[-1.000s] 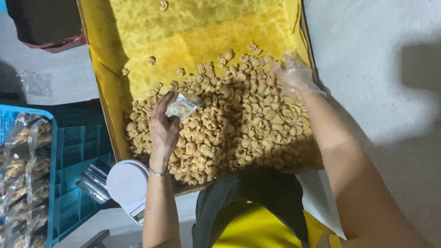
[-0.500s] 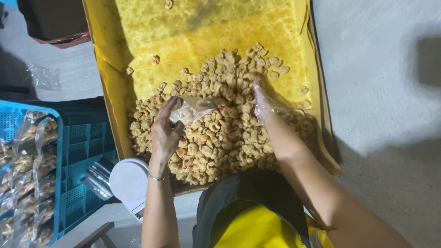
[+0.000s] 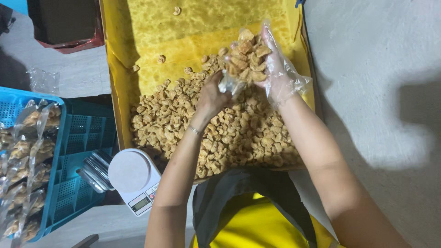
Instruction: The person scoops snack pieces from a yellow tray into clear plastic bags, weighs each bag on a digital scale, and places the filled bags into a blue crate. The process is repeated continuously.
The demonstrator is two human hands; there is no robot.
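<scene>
Snacks (image 3: 229, 133), pale fried puffs, lie heaped at the near end of the yellow-lined tray (image 3: 138, 32) in your head view, its far end nearly bare save a few strays; that heap sits right under both arms, so a scoop needs little reach. Your right hand (image 3: 271, 64), in a thin clear plastic glove, is cupped and closed around a handful of puffs (image 3: 245, 57), lifted above the heap and tipped toward the left; the glove seems there to keep skin off the food. Your bare left hand (image 3: 212, 97) has its grip pinched shut on a small clear bag (image 3: 228, 84), held at its mouth just below and touching the handful, so the pieces meet the opening rather than the tray; how far the bag is filled you cannot tell. Left of the tray, a small white scale (image 3: 133, 177) stands close by your left elbow, a stack of metal lids or cups (image 3: 95, 172) beside it; further left a blue crate (image 3: 78, 151) holds filled bags (image 3: 27, 151) laid in rows.
</scene>
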